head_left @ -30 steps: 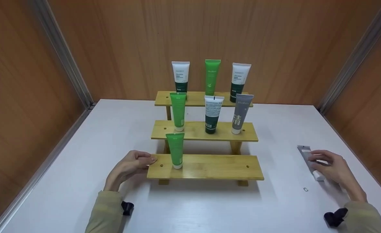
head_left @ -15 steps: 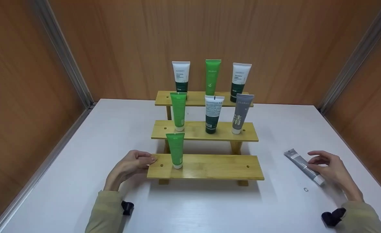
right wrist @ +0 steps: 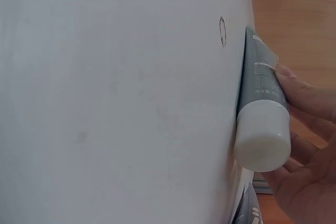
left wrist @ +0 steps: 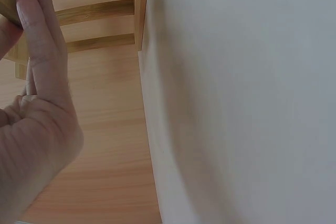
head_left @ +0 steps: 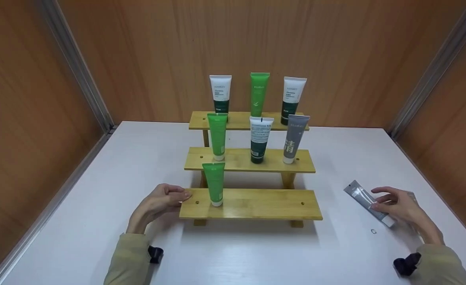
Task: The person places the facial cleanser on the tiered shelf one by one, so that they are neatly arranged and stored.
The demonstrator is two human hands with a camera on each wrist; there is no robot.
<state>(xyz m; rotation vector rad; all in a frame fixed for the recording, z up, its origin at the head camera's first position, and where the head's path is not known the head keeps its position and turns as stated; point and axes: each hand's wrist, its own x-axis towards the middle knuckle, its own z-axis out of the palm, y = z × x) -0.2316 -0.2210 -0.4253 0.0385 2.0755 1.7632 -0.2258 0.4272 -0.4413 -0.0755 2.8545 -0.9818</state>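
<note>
In the head view my left hand (head_left: 158,206) pinches the left end of the lowest board of a three-tier wooden display stand (head_left: 264,204). The thumb lies on the board, the fingers below it. At the right, a grey squeeze tube (head_left: 361,196) with a white cap lies slantwise on the table. My right hand (head_left: 401,206) is over it, and the thumb touches the tube; the other fingers are loosely bent. The right wrist view has the cap (right wrist: 262,137) facing the camera. A second grey tube (right wrist: 248,211) shows partly there, mostly hidden behind the hand in the head view.
A green tube (head_left: 215,184) stands on the bottom board. The middle board bears a green tube (head_left: 218,136), a white-and-green tube (head_left: 260,138) and a grey tube (head_left: 295,138). Three more stand on top. A small ring (head_left: 373,231) lies near the right hand.
The grey tube by my right hand has turned and its crimped end has swung to the left. The right hand has shifted slightly left, uncovering part of the second tube. My left hand stays put.
</note>
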